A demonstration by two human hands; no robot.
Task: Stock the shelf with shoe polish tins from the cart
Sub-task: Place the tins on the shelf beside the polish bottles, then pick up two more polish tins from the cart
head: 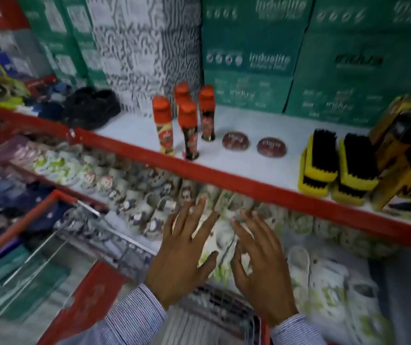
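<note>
Two round dark red shoe polish tins lie flat on the white shelf (pixel 249 135) with its red front edge: one tin (pixel 235 141) on the left, the other tin (pixel 271 147) to its right. My left hand (pixel 182 255) and my right hand (pixel 259 265) hover side by side below the shelf edge, over the cart (pixel 57 202). Both hands have their fingers spread and hold nothing. The cart's wire basket with red rim sits at the lower left; its contents are blurred.
Several orange-capped polish bottles (pixel 187 128) stand left of the tins. Yellow shoe brushes (pixel 336 168) and yellow boxes (pixel 408 158) stand to the right. Green cartons (pixel 299 58) line the shelf's back. Black shoes (pixel 92 108) lie at the left. Small sandals (pixel 129 188) fill the lower shelf.
</note>
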